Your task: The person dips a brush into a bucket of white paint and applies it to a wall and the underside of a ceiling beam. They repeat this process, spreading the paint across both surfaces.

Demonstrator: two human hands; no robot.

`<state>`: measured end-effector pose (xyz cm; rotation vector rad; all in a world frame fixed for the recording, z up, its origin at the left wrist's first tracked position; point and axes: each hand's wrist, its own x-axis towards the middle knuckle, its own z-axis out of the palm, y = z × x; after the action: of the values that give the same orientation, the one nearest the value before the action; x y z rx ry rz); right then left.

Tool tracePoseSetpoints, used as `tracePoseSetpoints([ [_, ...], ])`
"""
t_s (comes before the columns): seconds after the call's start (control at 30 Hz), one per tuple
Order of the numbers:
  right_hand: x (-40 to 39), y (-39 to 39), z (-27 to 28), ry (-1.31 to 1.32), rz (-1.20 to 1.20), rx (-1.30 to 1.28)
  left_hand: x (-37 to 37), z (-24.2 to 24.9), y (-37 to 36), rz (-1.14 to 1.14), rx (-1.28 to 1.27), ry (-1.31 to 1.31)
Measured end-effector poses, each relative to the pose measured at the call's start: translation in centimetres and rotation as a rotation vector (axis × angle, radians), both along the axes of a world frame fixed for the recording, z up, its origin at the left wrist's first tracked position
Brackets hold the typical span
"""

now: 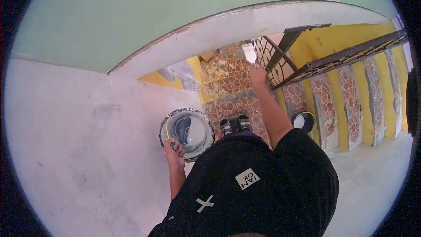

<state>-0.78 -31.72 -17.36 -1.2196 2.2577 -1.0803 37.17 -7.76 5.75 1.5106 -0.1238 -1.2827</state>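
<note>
My left hand is closed around the yellow handle of a paint-spattered bucket. The bucket hangs at my left side, its inside smeared with white and a pale liquid at the bottom. My right arm reaches forward, and my right hand grips a wide flat paintbrush with its white end pointing up and away. The brush overlaps the tiled floor beside the metal railing in this view. My fingers around its handle are partly hidden by the back of the hand.
To the right, tiled steps with yellow risers run beside a dark metal railing. A second, smaller bucket with white contents stands near them. A white wall is on the left, a green surface above. My feet stand on patterned floor tiles.
</note>
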Motion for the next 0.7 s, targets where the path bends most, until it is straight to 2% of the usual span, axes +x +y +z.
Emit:
tracePoseSetpoints([
  [0.03,0.0,0.4,1.4,0.192,0.081,-0.111,-0.1,-0.1,0.1,0.006,-0.012,0.031],
  [0.07,0.2,0.1,3.4,0.196,0.087,-0.121,0.0,-0.4,0.2,0.013,-0.022,0.035],
  [0.13,1.5,-0.3,9.4,-0.21,0.02,-0.286,0.3,-0.8,0.7,-0.015,-0.021,0.058],
  [0.17,2.2,-0.6,11.4,-0.205,0.028,-0.293,0.8,-0.9,1.0,-0.009,-0.029,0.063],
  [0.23,2.5,-2.2,14.7,-0.103,0.058,-0.496,1.0,-0.9,1.2,-0.026,-0.023,0.064],
  [0.33,3.0,-3.9,17.8,-0.115,0.122,-0.472,1.3,-0.7,1.4,-0.032,-0.027,0.069],
  [0.4,2.8,-5.7,13.4,-0.124,0.106,-0.454,1.6,-1.0,1.4,-0.036,-0.053,0.079],
  [0.47,2.1,-6.8,8.2,0.016,0.071,-0.462,1.5,-1.2,1.6,-0.034,-0.081,0.085],
  [0.5,1.7,-6.7,7.8,0.014,0.074,-0.467,1.4,-1.0,1.5,-0.034,-0.063,0.072],
  [0.57,2.1,-5.3,6.5,0.168,0.129,-0.215,1.2,-0.4,1.3,-0.029,-0.05,0.042],
  [0.7,0.8,-4.4,3.1,0.013,0.152,-0.049,0.9,-0.2,1.4,0.012,-0.005,0.015],
])
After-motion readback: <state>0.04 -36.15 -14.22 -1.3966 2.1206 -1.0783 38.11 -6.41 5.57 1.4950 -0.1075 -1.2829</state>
